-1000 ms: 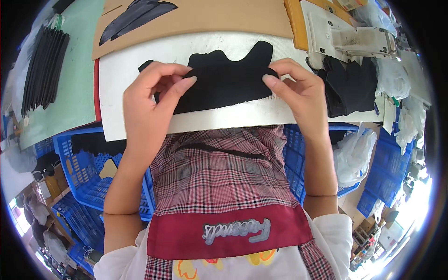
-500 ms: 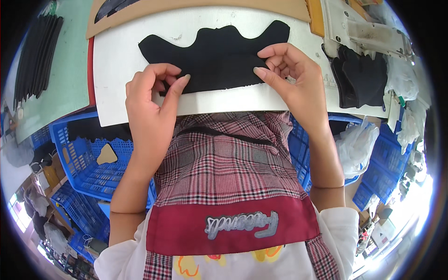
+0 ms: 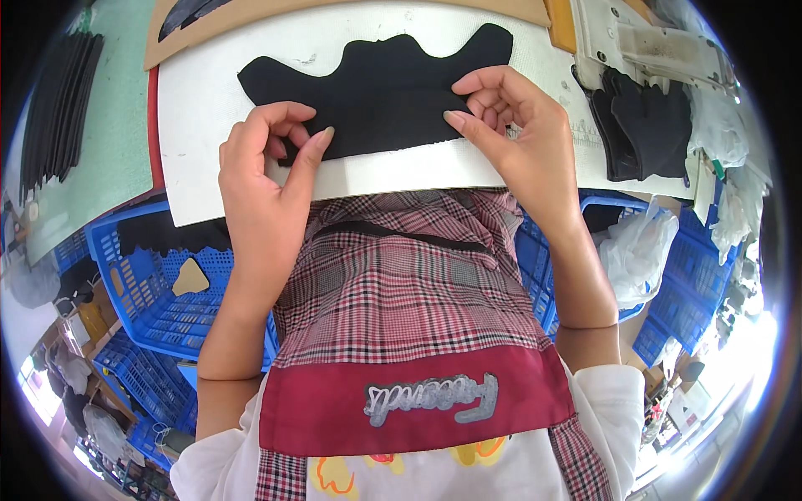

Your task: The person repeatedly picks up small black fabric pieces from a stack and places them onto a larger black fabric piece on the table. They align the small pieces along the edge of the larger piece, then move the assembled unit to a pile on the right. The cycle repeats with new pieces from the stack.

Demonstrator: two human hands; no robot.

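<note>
A black cut fabric piece [image 3: 380, 92] lies across the white worktop in front of me. Its far edge is wavy, with a raised middle and a lobe at each side; its near edge is nearly straight. My left hand [image 3: 271, 163] pinches the near left corner between thumb and fingers. At the right end, my right hand [image 3: 518, 125] grips the fabric's side, thumb on top and the other fingers curled. Parts of both side edges are hidden by my fingers.
More black fabric pieces [image 3: 643, 125] are stacked at the worktop's right, beside a pale machine part [image 3: 668, 60]. Long black strips [image 3: 58, 113] lie on a green surface at left. Blue baskets [image 3: 180, 313] stand below the white worktop [image 3: 401, 173]; a clear plastic bag [image 3: 639, 255] hangs at right.
The whole view has shifted slightly, so the worktop, fabric and hands appear a little higher and further left. Both hands keep their hold on the fabric piece, with little other change.
</note>
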